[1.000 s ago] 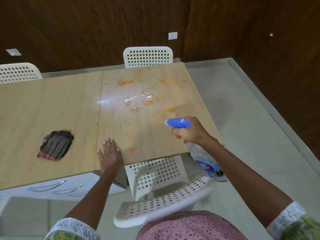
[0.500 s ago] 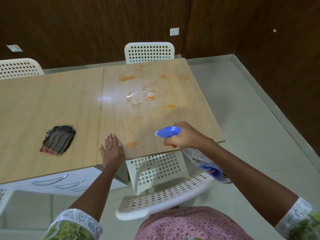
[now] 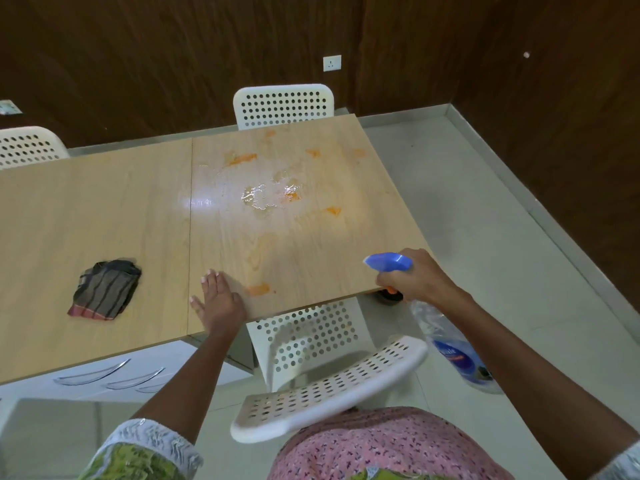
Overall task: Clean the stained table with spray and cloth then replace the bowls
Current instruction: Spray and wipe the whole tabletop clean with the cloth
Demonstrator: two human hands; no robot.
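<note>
The wooden table carries several orange stains and a wet patch on its right half. My right hand grips the spray bottle by its neck at the table's near right corner; the blue nozzle points left over the tabletop and the clear body hangs below the edge. My left hand rests flat on the table near the front edge, beside an orange smear. A dark striped cloth lies crumpled on the left half. No bowls are in view.
A white perforated chair stands between me and the table's front edge. Another white chair is at the far side and a third at the far left. White drawers sit under the table. Grey floor lies to the right.
My right hand with the spray bottle has drawn back from over the stains, ending at the near right corner of the table. The left hand stays flat in place.
</note>
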